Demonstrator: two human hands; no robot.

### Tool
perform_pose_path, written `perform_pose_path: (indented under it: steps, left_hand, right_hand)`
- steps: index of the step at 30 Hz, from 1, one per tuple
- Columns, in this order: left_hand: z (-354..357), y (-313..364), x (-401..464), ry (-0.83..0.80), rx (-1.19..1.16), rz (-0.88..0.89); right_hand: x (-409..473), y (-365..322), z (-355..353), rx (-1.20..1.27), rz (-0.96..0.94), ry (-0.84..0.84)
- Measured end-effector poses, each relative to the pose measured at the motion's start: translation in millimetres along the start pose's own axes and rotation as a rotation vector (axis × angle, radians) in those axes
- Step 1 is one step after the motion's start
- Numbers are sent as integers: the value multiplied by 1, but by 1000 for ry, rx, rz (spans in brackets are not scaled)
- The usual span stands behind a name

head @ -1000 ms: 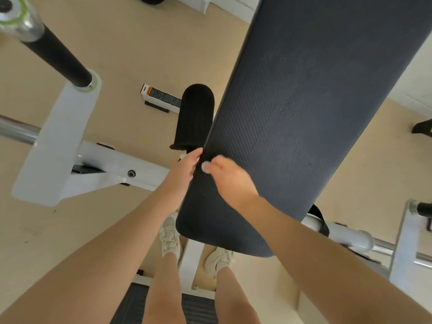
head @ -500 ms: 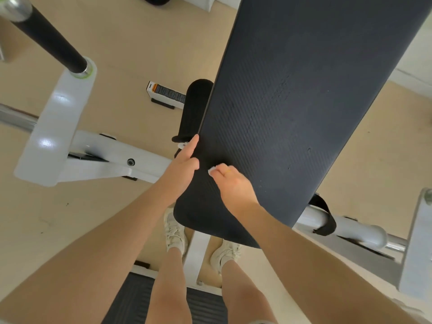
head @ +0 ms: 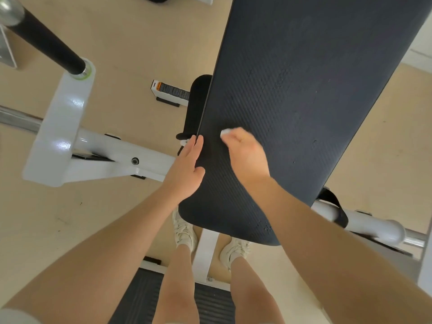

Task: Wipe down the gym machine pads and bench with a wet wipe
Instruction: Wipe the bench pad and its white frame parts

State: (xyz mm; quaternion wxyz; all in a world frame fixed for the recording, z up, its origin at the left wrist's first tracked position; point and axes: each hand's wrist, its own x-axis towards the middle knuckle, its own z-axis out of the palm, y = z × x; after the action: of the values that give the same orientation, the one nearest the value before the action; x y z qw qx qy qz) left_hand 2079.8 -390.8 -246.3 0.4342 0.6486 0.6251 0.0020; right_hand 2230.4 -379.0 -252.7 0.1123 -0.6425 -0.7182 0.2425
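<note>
A long black textured bench pad point(head: 304, 94) runs from the top of the view down to its rounded near end. My right hand point(head: 245, 155) lies on the pad's near part, fingers curled round a small white wet wipe point(head: 225, 132) that peeks out at the fingertips. My left hand point(head: 187, 169) rests against the pad's left edge with straight fingers, thumb on the top surface. A black roller pad point(head: 195, 106) shows just left of the bench, partly hidden behind it.
White machine frame point(head: 98, 157) and a black-sleeved bar point(head: 46, 43) stand to the left. A white tube with a black strap point(head: 334, 209) sticks out on the right. My legs and shoes straddle a white floor beam point(head: 205, 251). A small labelled box point(head: 170, 91) lies on the floor.
My right hand has slid the wipe up and to the right along the pad. My left hand has straightened along the pad's left edge.
</note>
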Motion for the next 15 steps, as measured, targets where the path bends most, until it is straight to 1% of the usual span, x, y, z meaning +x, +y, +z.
perform_pose_path:
  steps: [1,3,4,5,6,9,11,12,13,15]
  left_hand:
    - [-2,0,-1,19,90,21]
    - [-2,-2,-1,129,295,104]
    - [-1,-4,-1,178,344,144]
    - [-1,-3,-1,197,376,170]
    - [1,-2,0,201,399,194]
    - [6,3,6,213,511,307]
    - [12,2,12,205,570,340]
    - [14,2,14,195,595,336]
    - [16,2,15,199,613,337]
    - [18,0,16,220,646,346]
  right_hand:
    - [-16,0,7,-39,-26,-98]
    - [-43,0,15,-147,-65,-295]
    - [-50,4,16,-161,-52,-330]
    - [-51,4,11,-153,-26,-321]
    - [-47,4,4,-104,2,-271]
    - [-17,2,-33,166,110,-18]
    - [7,8,-53,235,155,157]
    - [14,12,-57,216,154,195]
    - [18,16,-56,172,153,195]
    - [15,21,-46,8,120,131]
